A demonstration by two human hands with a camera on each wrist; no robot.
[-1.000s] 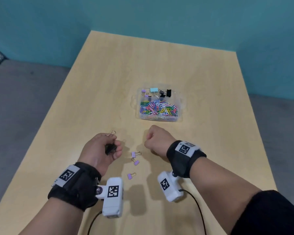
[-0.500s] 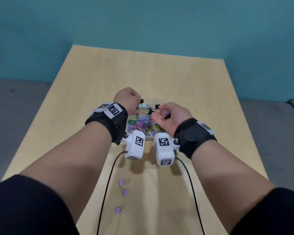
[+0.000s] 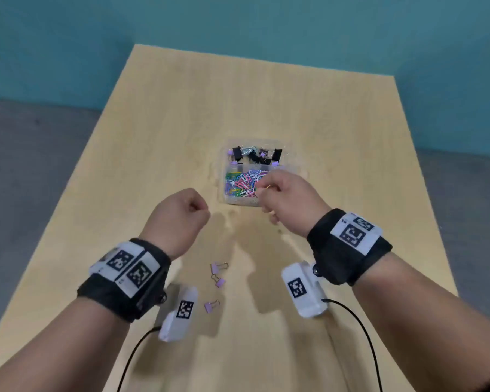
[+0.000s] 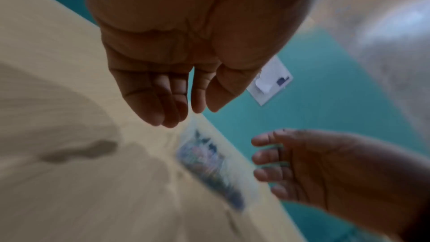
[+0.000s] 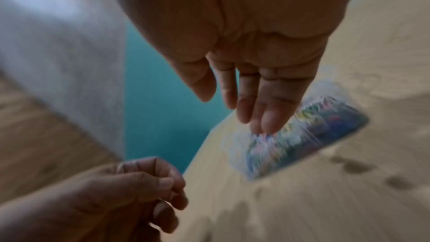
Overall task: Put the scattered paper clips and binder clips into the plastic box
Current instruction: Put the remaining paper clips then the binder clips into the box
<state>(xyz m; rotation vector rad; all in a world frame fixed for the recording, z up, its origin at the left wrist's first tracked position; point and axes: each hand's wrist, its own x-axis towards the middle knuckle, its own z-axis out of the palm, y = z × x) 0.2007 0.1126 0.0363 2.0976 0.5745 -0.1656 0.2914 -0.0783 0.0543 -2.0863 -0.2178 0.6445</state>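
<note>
The clear plastic box (image 3: 239, 203) stands mid-table, with coloured paper clips (image 3: 242, 185) in its near compartment and black and purple binder clips (image 3: 252, 155) in the far one. Three purple binder clips (image 3: 216, 268) (image 3: 220, 282) (image 3: 210, 306) lie on the table between my wrists. My left hand (image 3: 188, 212) hovers left of the box's near corner, fingers loosely curled, holding nothing (image 4: 186, 113). My right hand (image 3: 276, 193) hangs over the box's near right corner with relaxed, empty fingers (image 5: 232, 109). Both wrist views are blurred, and the box (image 5: 302, 135) shows as a smear.
The wooden table (image 3: 167, 137) is bare around the box, with teal walls behind and grey floor at either side. Two black cables (image 3: 362, 329) run from the wrist cameras toward me.
Both hands have drawn back from over the box's far compartment toward me. The black clip and the purple clip they carried are no longer in them.
</note>
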